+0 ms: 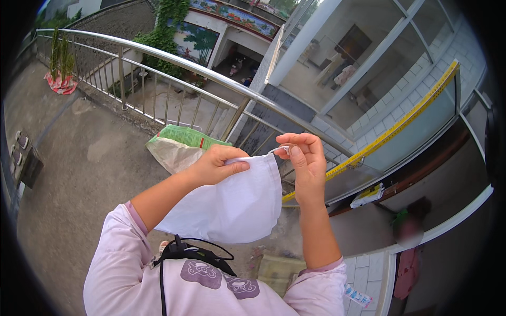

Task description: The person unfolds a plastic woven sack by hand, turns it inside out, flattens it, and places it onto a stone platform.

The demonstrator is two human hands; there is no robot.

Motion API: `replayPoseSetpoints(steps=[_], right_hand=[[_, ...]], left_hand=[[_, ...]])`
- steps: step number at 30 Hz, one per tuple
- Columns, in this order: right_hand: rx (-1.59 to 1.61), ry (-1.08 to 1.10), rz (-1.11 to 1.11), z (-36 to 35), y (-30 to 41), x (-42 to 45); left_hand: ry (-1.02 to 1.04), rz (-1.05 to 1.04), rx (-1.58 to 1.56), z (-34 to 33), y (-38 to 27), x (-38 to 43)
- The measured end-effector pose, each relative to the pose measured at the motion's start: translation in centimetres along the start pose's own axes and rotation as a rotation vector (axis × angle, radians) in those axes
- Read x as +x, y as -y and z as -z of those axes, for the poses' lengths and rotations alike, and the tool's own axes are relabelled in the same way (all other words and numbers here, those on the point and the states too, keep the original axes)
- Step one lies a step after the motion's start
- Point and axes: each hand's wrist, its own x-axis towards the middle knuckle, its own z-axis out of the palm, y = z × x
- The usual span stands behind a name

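My left hand (215, 164) pinches the hemmed top edge of a white cloth drawstring bag (241, 201), thumb on the near side. At the bag's right corner, a short white cord (278, 149) comes out of the hem, and my right hand (306, 162) holds its knotted end between thumb and fingers. The bag hangs down in front of my body. Behind my left hand, a green and beige woven sack (178, 148) lies by the railing.
A stainless steel railing (185, 67) crosses ahead. To the right stands a glass panel with a yellow top edge (399, 122). Farther right is a doorway with a person (407, 268). At left are a pair of shoes on a block (29, 170) and bundled stalks (62, 59). A mat (278, 272) lies below.
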Motion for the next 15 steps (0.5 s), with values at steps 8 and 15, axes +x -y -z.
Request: replayPoseSetpoints(steps=[8, 15], right_hand=[[-0.757, 0.132, 0.052, 1.3, -2.1, 0.0], [-0.651, 0.256, 0.001, 2.3, -3.8, 1.5]], left_hand=[[-0.006, -0.142, 0.321, 1.6, 0.2, 2.0], [-0.163, 0.027, 0.125, 5.5, 0.0, 3.3]])
